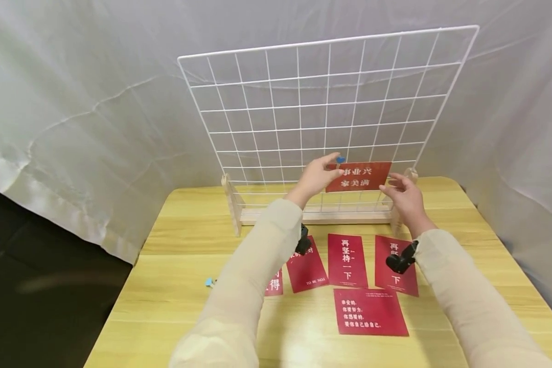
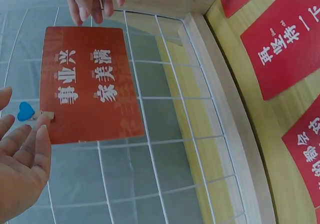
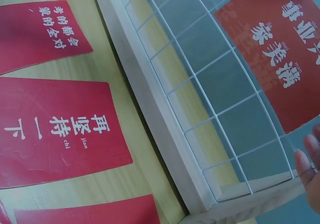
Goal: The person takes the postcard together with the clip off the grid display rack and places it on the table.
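A red card point(image 1: 359, 177) with white characters stands against the lower part of the white wire grid point(image 1: 326, 102). A small wooden clothespin with a blue heart point(image 2: 26, 111) grips the card's left edge. Around this clothespin my left hand point(image 1: 319, 176) spreads its thumb and fingers, one fingertip right at the card's edge below the clip. On the other side my right hand point(image 1: 406, 199) hovers by the card's right edge, fingers loosely bent, a small gap between them and the card in the left wrist view.
The grid sits in a wooden stand point(image 1: 317, 216) on the wood-grain table point(image 1: 165, 286). Several red cards point(image 1: 347, 260) lie in front of it, one lower card point(image 1: 370, 312) closer to me. Another blue clothespin point(image 1: 209, 282) lies by my left sleeve. Pale cloth hangs behind.
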Demonstrator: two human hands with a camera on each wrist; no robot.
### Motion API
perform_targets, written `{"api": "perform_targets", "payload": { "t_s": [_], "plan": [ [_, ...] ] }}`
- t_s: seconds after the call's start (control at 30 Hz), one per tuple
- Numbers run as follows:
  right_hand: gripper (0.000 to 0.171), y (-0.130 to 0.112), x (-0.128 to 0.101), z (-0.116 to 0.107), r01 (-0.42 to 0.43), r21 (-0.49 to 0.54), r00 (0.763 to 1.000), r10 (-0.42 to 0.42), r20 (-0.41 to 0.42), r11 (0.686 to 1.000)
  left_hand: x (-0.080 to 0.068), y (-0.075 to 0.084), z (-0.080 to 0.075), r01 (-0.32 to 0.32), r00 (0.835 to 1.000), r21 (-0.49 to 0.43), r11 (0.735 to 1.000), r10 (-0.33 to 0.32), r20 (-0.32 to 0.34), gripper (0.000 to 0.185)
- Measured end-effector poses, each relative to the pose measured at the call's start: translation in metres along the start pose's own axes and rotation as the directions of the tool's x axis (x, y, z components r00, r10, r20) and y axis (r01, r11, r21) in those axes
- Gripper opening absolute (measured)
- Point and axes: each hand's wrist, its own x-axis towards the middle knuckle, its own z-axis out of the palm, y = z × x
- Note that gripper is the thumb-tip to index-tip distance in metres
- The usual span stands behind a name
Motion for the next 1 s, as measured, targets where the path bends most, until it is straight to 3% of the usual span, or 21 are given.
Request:
{"api": "perform_targets", "payload": {
  "t_s": [0.2, 0.4, 0.73, 0.87, 1.0],
  "plan": [
    [0.056, -0.003, 0.001, 0.002, -0.006, 0.014, 1.000, 0.006, -0.004, 1.000, 0.004, 0.010, 0.002, 0.022, 1.000, 0.076, 0.997, -0.023, 0.012, 0.054],
    [0.054, -0.008, 0.000, 0.001, -0.021, 0.004, 1.000, 0.021, -0.002, 1.000, 0.009, 0.014, 0.005, 0.005, 1.000, 0.177, 0.984, -0.004, -0.003, 0.049],
    [0.032, -0.009, 0.000, -0.002, -0.036, -0.027, 0.996, 0.034, -0.086, 0.999, 0.014, 0.019, 0.009, 0.003, 0.997, 0.402, 0.916, 0.026, -0.067, 0.034],
    [0.020, -0.005, -0.001, -0.002, -0.010, -0.025, 0.994, 0.007, -0.105, 1.000, 0.013, 0.018, 0.011, 0.008, 0.993, 0.437, 0.899, 0.044, -0.109, 0.026],
    [0.020, -0.002, -0.001, -0.001, 0.030, -0.006, 0.993, -0.030, -0.118, 1.000, 0.014, 0.017, 0.013, 0.015, 0.988, 0.458, 0.889, 0.059, -0.146, 0.023]
  ]
}}
